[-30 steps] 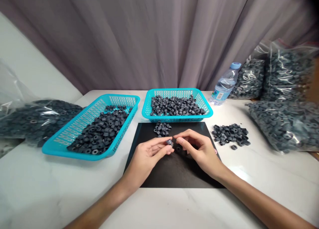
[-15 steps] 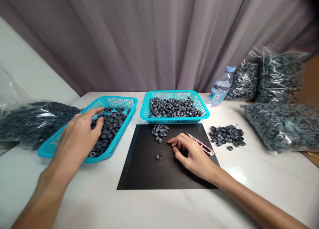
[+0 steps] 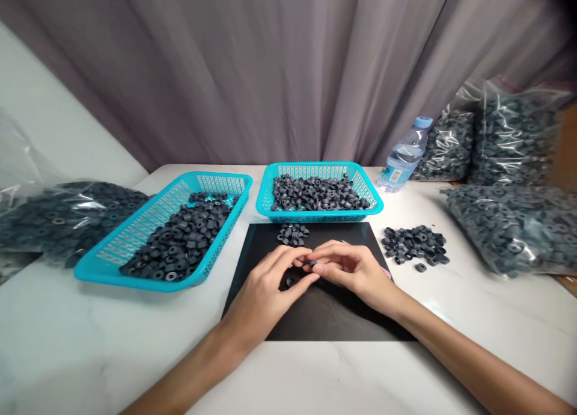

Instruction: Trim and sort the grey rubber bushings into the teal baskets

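Thumb and fingers of the left hand (image 3: 265, 285) are pinched in on a small dark-grey cylindrical ring (image 3: 312, 263), and the right hand (image 3: 360, 275) has its fingertips closed on the same piece. It's held just above a flat black rectangular mat (image 3: 315, 319). Mostly covered by fingers, so I can't tell which hand has the firmer grip. One loose dark-grey ring (image 3: 291, 281) is right by the left thumb, and a little heap of dark-grey rings (image 3: 292, 234) sits at the mat's far edge. Behind that there's a turquoise perforated plastic basket (image 3: 320, 215) loaded with more, plus a longer turquoise plastic basket (image 3: 135, 284) off to the left, also well stocked. Another loose pile of dark-grey rings (image 3: 415, 245) is on the white marbled table (image 3: 90, 343), right of the mat, near a clear plastic bottle with a blue cap (image 3: 406, 156).
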{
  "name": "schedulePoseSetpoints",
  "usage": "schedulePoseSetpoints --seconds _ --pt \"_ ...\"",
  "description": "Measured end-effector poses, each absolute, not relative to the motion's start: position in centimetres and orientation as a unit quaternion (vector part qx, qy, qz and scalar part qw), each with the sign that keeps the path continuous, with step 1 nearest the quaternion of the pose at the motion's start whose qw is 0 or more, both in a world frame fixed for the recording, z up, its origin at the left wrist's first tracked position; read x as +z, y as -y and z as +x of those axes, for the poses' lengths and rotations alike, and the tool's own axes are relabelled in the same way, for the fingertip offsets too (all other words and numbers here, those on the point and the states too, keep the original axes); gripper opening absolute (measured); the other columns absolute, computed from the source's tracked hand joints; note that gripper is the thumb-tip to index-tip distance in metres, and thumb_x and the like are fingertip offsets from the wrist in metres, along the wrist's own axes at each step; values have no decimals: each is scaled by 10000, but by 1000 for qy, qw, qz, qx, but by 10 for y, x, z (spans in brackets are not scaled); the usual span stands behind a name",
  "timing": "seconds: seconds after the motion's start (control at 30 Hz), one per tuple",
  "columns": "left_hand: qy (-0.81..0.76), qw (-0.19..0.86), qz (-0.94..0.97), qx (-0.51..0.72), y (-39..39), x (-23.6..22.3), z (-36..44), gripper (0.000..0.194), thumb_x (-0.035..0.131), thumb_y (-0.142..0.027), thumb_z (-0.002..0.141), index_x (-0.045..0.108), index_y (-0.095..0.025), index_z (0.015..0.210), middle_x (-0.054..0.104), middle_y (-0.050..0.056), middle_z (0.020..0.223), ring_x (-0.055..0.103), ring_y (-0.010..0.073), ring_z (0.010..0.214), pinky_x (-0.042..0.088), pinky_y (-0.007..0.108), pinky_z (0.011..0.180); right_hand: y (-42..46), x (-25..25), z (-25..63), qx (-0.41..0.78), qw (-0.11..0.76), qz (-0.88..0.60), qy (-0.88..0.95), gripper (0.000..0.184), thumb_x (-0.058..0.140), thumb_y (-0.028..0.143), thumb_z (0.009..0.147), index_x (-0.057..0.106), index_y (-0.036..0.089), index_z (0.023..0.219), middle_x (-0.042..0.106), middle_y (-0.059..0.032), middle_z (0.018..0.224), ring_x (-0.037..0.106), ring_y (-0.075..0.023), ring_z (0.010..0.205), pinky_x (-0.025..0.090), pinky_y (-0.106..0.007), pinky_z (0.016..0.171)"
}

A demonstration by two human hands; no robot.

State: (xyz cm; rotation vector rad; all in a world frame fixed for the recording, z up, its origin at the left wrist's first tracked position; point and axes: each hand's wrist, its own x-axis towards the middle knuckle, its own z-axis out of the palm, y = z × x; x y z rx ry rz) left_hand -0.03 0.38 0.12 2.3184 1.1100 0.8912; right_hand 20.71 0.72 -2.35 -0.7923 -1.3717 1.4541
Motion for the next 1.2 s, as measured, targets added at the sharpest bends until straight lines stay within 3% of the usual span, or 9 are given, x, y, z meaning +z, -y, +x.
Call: schedulePoseSetpoints --seconds 0.13,0.33,0.63,0.83,1.0,1.2 --pt "-394 242 817 344 -5 3 -1 292 696 -273 935 633 -294 1220 671 -10 1064 662 152 986 527 284 924 -7 -24 208 621 474 -323 534 273 810 280 843 746 224 1102 766 -55 1038 741 -173 970 584 -289 896" --pt "-397 297 794 352 -9 7 -2 93 695 -258 933 743 -272 1011 709 -9 990 674 151 936 529 257 844 -6 -19 207 644 484 -320 500 312 806 315 848 669 191 1099 779 -35 916 761 -150 778 630 -289 774" --pt "-406 318 783 348 -15 11 -5 128 655 -271 956 781 -251 958 720 31 1003 682 186 965 531 297 887 -4 -21 207 639 477 -320 511 342 741 358 902 645 183 1181 790 -67 917 785 -232 881 648 -316 685" --pt "-405 334 779 344 -15 14 -4 153 636 -249 965 787 -259 983 711 20 990 682 159 890 547 276 857 -3 -19 207 636 483 -324 506 365 805 311 842 675 188 1160 787 -68 950 775 -211 875 638 -291 679" --pt "-399 351 772 350 -14 10 -3 161 746 -244 883 776 -255 1041 701 19 1015 672 140 838 568 252 799 -4 -21 206 626 490 -336 505 367 827 321 816 697 197 1137 771 -45 935 737 -159 742 632 -283 643" --pt "-401 355 770 347 -16 9 -4 144 725 -248 899 779 -243 1033 702 25 987 680 142 833 580 257 803 -3 -20 206 628 491 -337 500 362 832 317 810 699 196 1124 765 -42 919 736 -169 774 635 -280 635"
